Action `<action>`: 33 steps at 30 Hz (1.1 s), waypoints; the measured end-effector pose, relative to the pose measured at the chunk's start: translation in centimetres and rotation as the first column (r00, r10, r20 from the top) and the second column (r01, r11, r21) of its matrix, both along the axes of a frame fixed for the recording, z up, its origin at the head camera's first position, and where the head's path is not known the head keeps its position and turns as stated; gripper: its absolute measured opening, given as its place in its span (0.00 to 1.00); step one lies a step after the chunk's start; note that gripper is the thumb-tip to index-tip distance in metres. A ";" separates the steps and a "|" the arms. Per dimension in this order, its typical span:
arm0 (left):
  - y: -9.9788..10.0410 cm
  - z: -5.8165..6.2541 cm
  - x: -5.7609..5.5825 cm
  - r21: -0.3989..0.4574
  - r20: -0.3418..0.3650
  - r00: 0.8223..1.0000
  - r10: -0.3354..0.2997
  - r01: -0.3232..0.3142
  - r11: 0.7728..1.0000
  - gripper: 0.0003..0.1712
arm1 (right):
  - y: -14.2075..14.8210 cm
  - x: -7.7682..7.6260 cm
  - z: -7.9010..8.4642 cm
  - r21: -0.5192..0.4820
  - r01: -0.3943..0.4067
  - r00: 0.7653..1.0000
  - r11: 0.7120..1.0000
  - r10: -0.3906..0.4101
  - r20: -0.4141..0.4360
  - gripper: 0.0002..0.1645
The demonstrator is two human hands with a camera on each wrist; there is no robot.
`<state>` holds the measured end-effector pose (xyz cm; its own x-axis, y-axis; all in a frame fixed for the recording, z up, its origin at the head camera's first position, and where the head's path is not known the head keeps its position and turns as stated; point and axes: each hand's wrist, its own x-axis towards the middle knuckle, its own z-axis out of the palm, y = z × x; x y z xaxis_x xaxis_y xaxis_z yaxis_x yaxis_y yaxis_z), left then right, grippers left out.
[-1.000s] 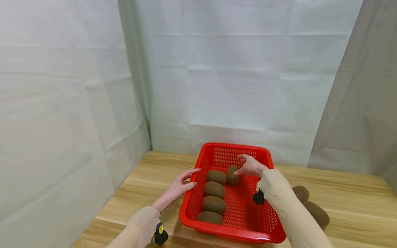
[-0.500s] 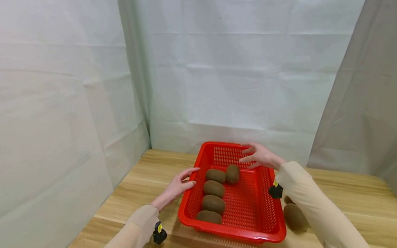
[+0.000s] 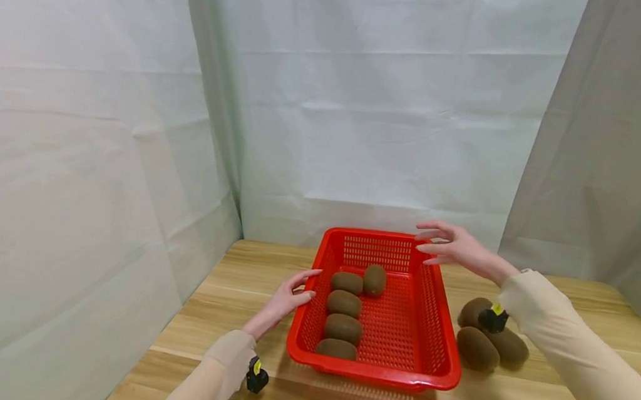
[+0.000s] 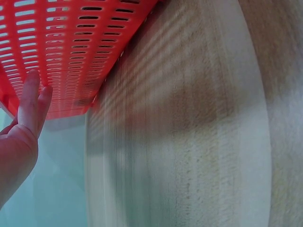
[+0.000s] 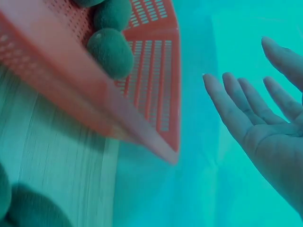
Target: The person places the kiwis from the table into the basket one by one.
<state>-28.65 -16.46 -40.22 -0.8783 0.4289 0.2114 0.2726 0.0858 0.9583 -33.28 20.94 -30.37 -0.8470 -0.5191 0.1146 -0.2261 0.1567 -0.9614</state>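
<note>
A red plastic basket (image 3: 374, 374) with slotted walls stands on the wooden table. Inside, several brown kiwifruit (image 3: 344, 303) lie crosswise in a column along its left side. Another kiwifruit (image 3: 374, 281) lies lengthwise beside the farthest one. My left hand (image 3: 289, 299) rests at the basket's left rim; in the left wrist view its straight fingers (image 4: 29, 101) lie against the outer wall. Over the far right corner of the basket my right hand (image 3: 458, 248) hovers with spread fingers and holds nothing. The right wrist view shows its palm bare (image 5: 274, 142).
To the right of the basket, three kiwifruit (image 3: 477, 349) lie close together on the table (image 3: 586, 346), partly behind the right wrist's camera. White cloth (image 3: 371, 135) hangs behind the table and along its sides.
The right hand has let go of the lengthwise kiwifruit, risen out of the basket and moved right. The kiwifruit stays in the basket. My left hand keeps its place at the rim.
</note>
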 end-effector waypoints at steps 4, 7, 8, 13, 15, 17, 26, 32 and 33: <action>-0.2 -0.5 -0.3 0.007 -0.001 1.000 0.008 -0.008 1.000 0.28 | 2.0 0.9 0.1 0.029 0.028 0.999 0.999 -0.027 -0.026 0.29; -0.2 -0.1 -0.1 0.004 0.010 1.000 0.002 -0.002 1.000 0.28 | 3.5 1.4 -0.2 0.081 0.036 0.998 0.996 -0.031 -0.059 0.27; -0.2 0.2 0.1 0.002 0.018 1.000 -0.001 0.001 1.000 0.29 | 4.1 1.6 -0.4 0.095 0.034 0.997 0.995 -0.028 -0.067 0.26; -0.3 0.5 0.4 -0.011 0.049 0.999 -0.003 0.003 1.000 0.29 | 6.5 2.7 -1.6 0.156 0.014 0.996 0.988 0.000 -0.088 0.23; -0.3 0.5 0.4 -0.015 0.051 0.999 -0.002 0.002 1.000 0.29 | 7.4 3.2 -2.1 0.175 0.009 0.995 0.984 0.009 -0.101 0.22; -0.4 0.4 0.4 -0.017 0.051 0.999 0.000 0.001 1.000 0.29 | 8.2 3.6 -2.7 0.200 0.011 0.993 0.980 0.014 -0.121 0.20; -0.4 0.4 0.6 -0.019 0.043 0.999 0.006 -0.006 1.000 0.29 | 11.8 5.2 -5.6 0.314 0.064 0.983 0.947 -0.007 -0.181 0.20; -0.4 0.5 0.6 -0.019 0.004 1.000 0.011 -0.011 1.000 0.29 | 13.5 6.0 -7.4 0.307 0.060 0.972 0.950 0.015 -0.236 0.17; -0.4 0.5 0.7 -0.019 0.006 1.000 0.009 -0.009 1.000 0.29 | 13.7 6.1 -7.7 0.303 0.055 0.972 0.951 0.019 -0.235 0.17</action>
<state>-28.00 -16.90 -39.72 -0.8833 0.4250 0.1979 0.2658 0.1064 0.9581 -27.17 34.69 -38.05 -0.8254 -0.5449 0.1476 -0.4317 0.4407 -0.7870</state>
